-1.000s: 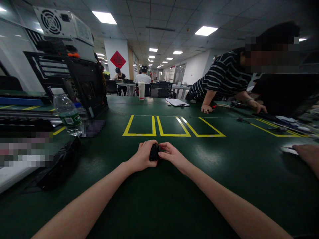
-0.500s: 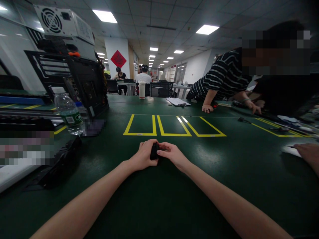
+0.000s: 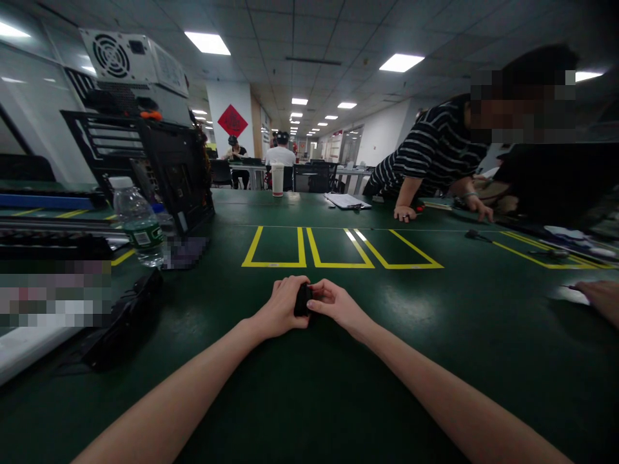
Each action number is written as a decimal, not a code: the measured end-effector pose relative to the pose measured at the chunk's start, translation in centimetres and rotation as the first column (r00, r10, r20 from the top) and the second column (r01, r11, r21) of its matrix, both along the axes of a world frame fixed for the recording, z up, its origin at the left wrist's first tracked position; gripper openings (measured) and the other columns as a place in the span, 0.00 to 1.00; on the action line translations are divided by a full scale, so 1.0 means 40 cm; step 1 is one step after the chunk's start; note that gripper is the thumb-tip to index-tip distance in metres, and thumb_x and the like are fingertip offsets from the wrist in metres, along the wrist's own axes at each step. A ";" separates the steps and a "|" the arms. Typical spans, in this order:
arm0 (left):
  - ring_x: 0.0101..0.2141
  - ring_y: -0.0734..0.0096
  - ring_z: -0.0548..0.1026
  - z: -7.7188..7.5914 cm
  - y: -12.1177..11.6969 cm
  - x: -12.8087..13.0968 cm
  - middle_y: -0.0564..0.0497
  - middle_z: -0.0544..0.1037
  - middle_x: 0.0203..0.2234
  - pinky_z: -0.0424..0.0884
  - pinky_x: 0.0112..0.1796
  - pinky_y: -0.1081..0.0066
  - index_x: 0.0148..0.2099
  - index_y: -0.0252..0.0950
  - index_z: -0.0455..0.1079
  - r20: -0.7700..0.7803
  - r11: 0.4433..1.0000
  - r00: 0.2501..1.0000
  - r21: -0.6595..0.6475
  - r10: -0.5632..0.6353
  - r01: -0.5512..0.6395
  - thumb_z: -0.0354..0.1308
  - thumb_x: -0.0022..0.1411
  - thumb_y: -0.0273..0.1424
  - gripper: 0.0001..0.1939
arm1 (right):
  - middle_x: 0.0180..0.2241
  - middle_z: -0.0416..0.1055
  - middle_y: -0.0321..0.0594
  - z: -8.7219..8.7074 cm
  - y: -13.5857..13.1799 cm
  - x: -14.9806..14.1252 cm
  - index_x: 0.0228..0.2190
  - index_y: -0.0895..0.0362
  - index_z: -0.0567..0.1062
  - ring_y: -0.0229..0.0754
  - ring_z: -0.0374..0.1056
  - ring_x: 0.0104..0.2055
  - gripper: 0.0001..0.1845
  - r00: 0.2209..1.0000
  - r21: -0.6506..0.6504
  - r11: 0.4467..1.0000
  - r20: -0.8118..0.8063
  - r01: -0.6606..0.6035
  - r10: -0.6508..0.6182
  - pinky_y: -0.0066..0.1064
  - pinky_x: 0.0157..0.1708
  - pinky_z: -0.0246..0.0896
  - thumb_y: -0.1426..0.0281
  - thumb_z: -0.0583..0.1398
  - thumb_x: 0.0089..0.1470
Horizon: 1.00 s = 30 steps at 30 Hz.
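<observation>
A small black object (image 3: 302,300), too dark to name more exactly, is between my hands above the green tabletop (image 3: 309,399). My left hand (image 3: 286,305) is closed around its left side, fingers over the top and thumb below. My right hand (image 3: 337,305) pinches at its right side with thumb and fingertips. Part of the object is hidden behind my fingers. Three yellow tape outlines (image 3: 343,264) lie on the table just beyond both hands.
At left are a black computer case (image 3: 169,174) with a power supply (image 3: 138,61) on top, a water bottle (image 3: 138,222) and a black strap-like item (image 3: 123,316). Farther back stand a cup (image 3: 277,180) and clipboard (image 3: 347,201). A person in stripes (image 3: 425,151) leans over the right side; another hand (image 3: 602,299) is near.
The whole view has shifted slightly, so things sit a little lower. Both hands keep their hold on the black object, with hardly any change in their pose.
</observation>
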<state>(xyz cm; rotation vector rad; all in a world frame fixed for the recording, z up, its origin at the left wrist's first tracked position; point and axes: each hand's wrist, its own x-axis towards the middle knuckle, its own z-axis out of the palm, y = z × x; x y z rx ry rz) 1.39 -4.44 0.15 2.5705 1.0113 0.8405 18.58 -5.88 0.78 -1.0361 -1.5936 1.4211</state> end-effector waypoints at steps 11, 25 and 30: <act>0.43 0.61 0.63 0.035 -0.017 -0.006 0.48 0.63 0.41 0.56 0.44 0.61 0.49 0.38 0.51 -0.016 0.996 0.999 -0.076 -0.051 0.049 0.58 0.47 0.30 0.27 | 0.37 0.66 0.37 -0.005 -0.003 -0.011 0.32 0.55 0.65 0.41 0.63 0.41 0.12 0.997 -0.007 0.997 -0.030 0.077 -0.077 0.37 0.41 0.61 0.62 0.57 0.45; 0.41 0.62 0.63 0.005 -0.004 0.004 0.49 0.63 0.39 0.56 0.44 0.62 0.48 0.37 0.52 0.017 1.000 1.000 -0.007 -0.019 0.019 0.59 0.44 0.27 0.28 | 0.37 0.65 0.36 -0.019 0.001 -0.004 0.33 0.55 0.64 0.40 0.64 0.40 0.13 0.999 0.105 0.994 -0.049 -0.007 0.012 0.37 0.42 0.60 0.65 0.59 0.43; 0.42 0.62 0.63 0.013 -0.008 0.004 0.48 0.63 0.41 0.55 0.45 0.61 0.48 0.38 0.51 0.002 0.998 0.999 -0.042 -0.039 0.039 0.59 0.46 0.29 0.28 | 0.37 0.64 0.36 -0.017 0.002 -0.007 0.33 0.55 0.65 0.40 0.64 0.39 0.13 0.999 0.072 0.996 -0.020 0.052 -0.051 0.36 0.40 0.62 0.63 0.57 0.45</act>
